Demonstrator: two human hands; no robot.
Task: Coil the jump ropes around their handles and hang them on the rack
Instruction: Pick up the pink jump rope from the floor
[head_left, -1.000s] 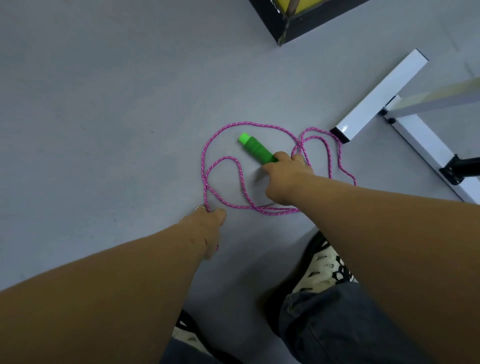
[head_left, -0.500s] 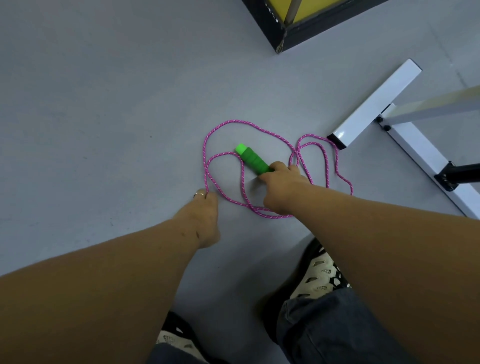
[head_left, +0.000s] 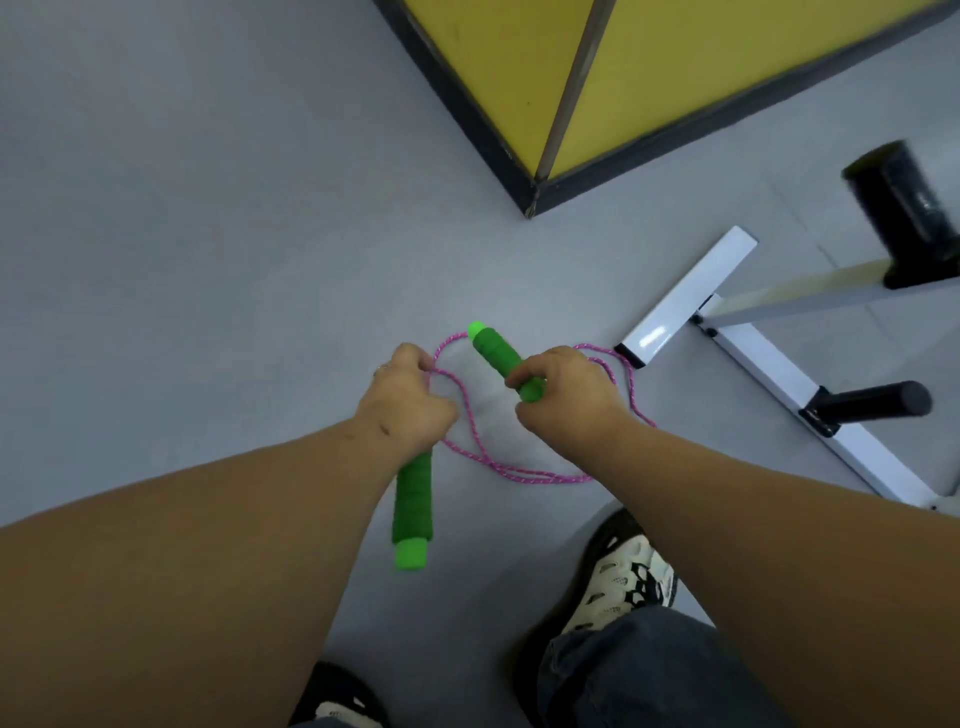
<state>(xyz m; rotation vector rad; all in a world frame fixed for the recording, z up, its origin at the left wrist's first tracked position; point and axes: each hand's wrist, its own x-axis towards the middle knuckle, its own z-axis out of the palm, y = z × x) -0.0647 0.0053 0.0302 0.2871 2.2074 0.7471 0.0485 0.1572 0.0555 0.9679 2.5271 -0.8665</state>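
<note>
Your left grip (head_left: 408, 402) is closed around one green handle (head_left: 413, 512), which points back toward you. Your right grip (head_left: 563, 392) pinches the other green handle (head_left: 493, 349). The pink rope (head_left: 524, 475) loops loosely on the grey floor (head_left: 208, 260) between them, near the white rack (head_left: 769, 358).

Single head cam, wide-angle, looking steeply down at grey floor (head_left: 182, 234). Close range: both forearms run in from the bottom edge, shoes (head_left: 626, 582) at bottom. Rack base (head_left: 779, 374) at right edge. No second view.
</note>
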